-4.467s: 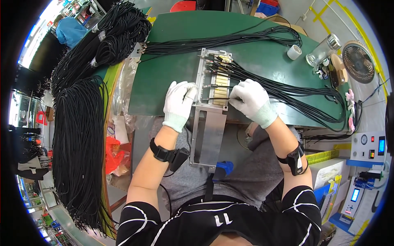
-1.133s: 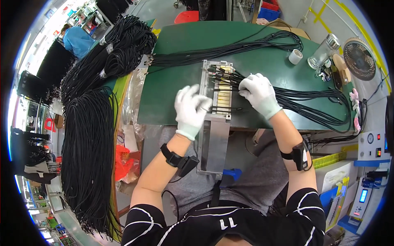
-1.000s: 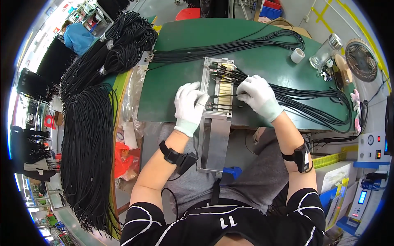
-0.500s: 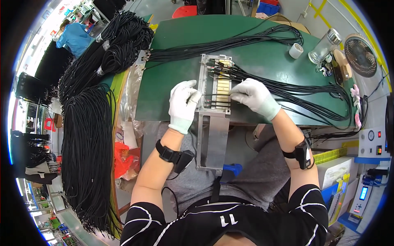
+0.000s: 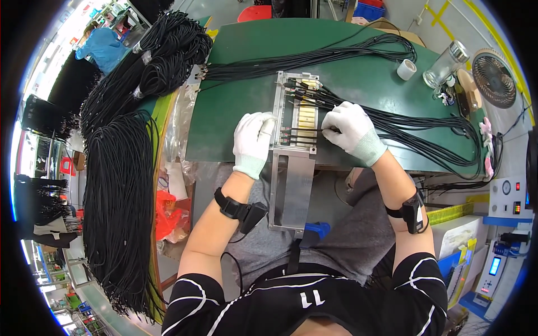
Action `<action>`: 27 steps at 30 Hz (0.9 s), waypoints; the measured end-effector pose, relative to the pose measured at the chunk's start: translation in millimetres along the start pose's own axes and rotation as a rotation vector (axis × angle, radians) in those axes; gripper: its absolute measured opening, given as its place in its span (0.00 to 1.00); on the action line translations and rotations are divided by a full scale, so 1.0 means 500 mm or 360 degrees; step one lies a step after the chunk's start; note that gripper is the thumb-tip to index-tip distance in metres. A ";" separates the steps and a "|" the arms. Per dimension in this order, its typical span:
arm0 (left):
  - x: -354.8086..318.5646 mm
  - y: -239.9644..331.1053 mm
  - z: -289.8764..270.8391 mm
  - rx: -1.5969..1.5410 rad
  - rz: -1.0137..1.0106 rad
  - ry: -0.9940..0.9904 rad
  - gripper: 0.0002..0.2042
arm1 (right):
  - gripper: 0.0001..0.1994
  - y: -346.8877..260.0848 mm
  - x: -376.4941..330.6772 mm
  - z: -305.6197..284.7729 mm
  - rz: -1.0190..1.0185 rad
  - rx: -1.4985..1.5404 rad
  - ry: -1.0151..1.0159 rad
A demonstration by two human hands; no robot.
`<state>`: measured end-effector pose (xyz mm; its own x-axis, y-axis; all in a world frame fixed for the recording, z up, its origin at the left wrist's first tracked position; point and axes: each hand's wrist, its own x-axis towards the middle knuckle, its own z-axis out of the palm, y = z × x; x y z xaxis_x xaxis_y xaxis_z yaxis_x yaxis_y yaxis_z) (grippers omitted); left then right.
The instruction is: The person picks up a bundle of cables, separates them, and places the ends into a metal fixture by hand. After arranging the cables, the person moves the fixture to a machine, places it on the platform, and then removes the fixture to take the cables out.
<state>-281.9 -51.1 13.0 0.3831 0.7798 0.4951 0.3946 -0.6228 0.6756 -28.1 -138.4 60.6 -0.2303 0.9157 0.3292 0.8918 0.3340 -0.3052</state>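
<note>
While heaps of coiled black cable (image 5: pixel 120 185) hang in thick bundles along the far left, with a red plastic bag (image 5: pixel 168 215) below them beside the bench, a person in a blue top (image 5: pixel 103 47) stands well apart in the upper left corner. Next comes the green work mat (image 5: pixel 235 101), where more black cable ends (image 5: pixel 235 70) lie fanned out toward the middle.

On the mat's near edge the left hand (image 5: pixel 253 141), in a white glove, rests palm down with its fingers together and bent against the left rim of the metal fixture plate (image 5: pixel 294 168); whether it grips the rim or only presses on it cannot be told. The plate lies just right of that hand, its upper part on the mat and its long lower part overhanging toward the lap. A row of brass-coloured connector seats (image 5: pixel 305 115) runs down its upper half, between the two hands.

Just right of the seats, the gloved right hand (image 5: pixel 350 131) has its fingertips pinched on a thin black cable end (image 5: pixel 305 130) laid across the plate. From under that hand a sheaf of black cables (image 5: pixel 426 140) sweeps right and loops back across the mat. Farther right stand a roll of white tape (image 5: pixel 406 69), a clear glass jar (image 5: pixel 444 63) and a small fan (image 5: pixel 493 78).
</note>
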 end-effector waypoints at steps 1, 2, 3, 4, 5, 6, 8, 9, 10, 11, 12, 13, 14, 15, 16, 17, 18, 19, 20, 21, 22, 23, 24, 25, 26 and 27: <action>0.000 0.001 -0.002 0.0016 0.0005 -0.0021 0.09 | 0.04 0.000 0.001 0.001 -0.0012 -0.0012 -0.0013; -0.001 0.004 -0.002 0.0019 0.0004 -0.0020 0.09 | 0.04 0.000 0.002 0.003 -0.0014 -0.0010 -0.0013; -0.003 0.009 0.003 0.0074 0.0055 0.0009 0.09 | 0.04 0.002 0.002 0.006 -0.0020 0.0010 -0.0019; -0.004 0.014 0.009 0.0122 0.0109 0.0036 0.09 | 0.04 0.004 0.001 0.007 -0.0021 0.0025 -0.0026; -0.004 0.018 0.013 0.0170 0.0163 0.0064 0.08 | 0.04 0.005 0.000 0.006 -0.0022 0.0040 -0.0032; -0.003 0.017 0.014 0.0166 0.0165 0.0063 0.08 | 0.04 0.006 0.000 0.003 -0.0019 0.0036 -0.0032; -0.004 0.009 0.011 0.0079 0.0106 0.0074 0.08 | 0.04 -0.002 0.004 -0.002 -0.0026 0.0029 -0.0016; -0.004 0.007 0.009 0.0036 0.0077 0.0079 0.08 | 0.04 -0.006 0.007 -0.004 -0.0029 0.0024 -0.0008; -0.004 0.007 0.008 0.0035 0.0080 0.0079 0.08 | 0.04 -0.008 0.008 -0.006 -0.0028 0.0023 -0.0006; -0.004 0.008 0.006 -0.0024 0.0004 0.0037 0.09 | 0.04 -0.012 0.008 -0.007 -0.0028 0.0033 -0.0006; -0.003 0.010 0.003 -0.0082 -0.0071 -0.0004 0.09 | 0.04 -0.015 0.009 -0.008 -0.0029 0.0043 -0.0006; -0.004 0.015 0.003 -0.0143 -0.0149 -0.0048 0.10 | 0.04 -0.017 0.008 -0.008 -0.0027 0.0053 -0.0009; -0.004 0.021 0.004 -0.0145 -0.0148 -0.0050 0.10 | 0.04 -0.019 0.007 -0.006 -0.0024 0.0052 -0.0010; -0.004 0.030 0.007 -0.0045 0.0028 -0.0087 0.10 | 0.04 -0.021 0.008 -0.004 -0.0018 0.0027 0.0016; -0.003 0.041 0.009 0.0054 0.0204 -0.0124 0.11 | 0.05 -0.023 0.007 -0.001 -0.0011 0.0003 0.0041; -0.004 0.049 0.012 0.0154 0.0381 -0.0161 0.12 | 0.05 -0.022 0.005 0.001 -0.0004 -0.0021 0.0068; -0.006 0.056 0.015 0.0152 0.0385 -0.0164 0.12 | 0.05 -0.018 0.002 0.004 0.0000 -0.0022 0.0070; -0.009 0.061 0.019 0.0313 0.0405 -0.0239 0.13 | 0.05 -0.011 0.001 0.009 0.0002 0.0031 0.0072; -0.012 0.065 0.021 0.0475 0.0425 -0.0313 0.14 | 0.06 -0.001 0.001 0.014 0.0005 0.0084 0.0075; -0.012 0.067 0.024 0.0638 0.0444 -0.0386 0.14 | 0.06 0.007 0.003 0.018 0.0007 0.0137 0.0078; -0.011 0.067 0.024 0.0643 0.0447 -0.0388 0.14 | 0.06 0.014 0.009 0.020 0.0007 0.0141 0.0082; -0.009 0.065 0.026 0.0642 0.0445 -0.0400 0.15 | 0.07 0.023 0.017 0.022 0.0047 -0.0025 0.0205; -0.008 0.061 0.028 0.0640 0.0442 -0.0411 0.15 | 0.07 0.031 0.025 0.024 0.0087 -0.0191 0.0327; -0.002 0.056 0.032 0.0634 0.0449 -0.0418 0.15 | 0.07 0.038 0.031 0.024 0.0130 -0.0367 0.0454; 0.001 0.051 0.035 0.0633 0.0459 -0.0414 0.15 | 0.07 0.044 0.035 0.028 0.0131 -0.0374 0.0462; 0.003 0.043 0.039 0.0566 0.0477 -0.0381 0.14 | 0.07 0.051 0.040 0.034 0.0141 -0.0391 0.0434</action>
<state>-256.5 -64.7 17.6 0.6867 0.5533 0.4714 0.4815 -0.8321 0.2752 -16.7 -108.0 44.5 -0.0655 0.8344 0.5473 0.9780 0.1625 -0.1307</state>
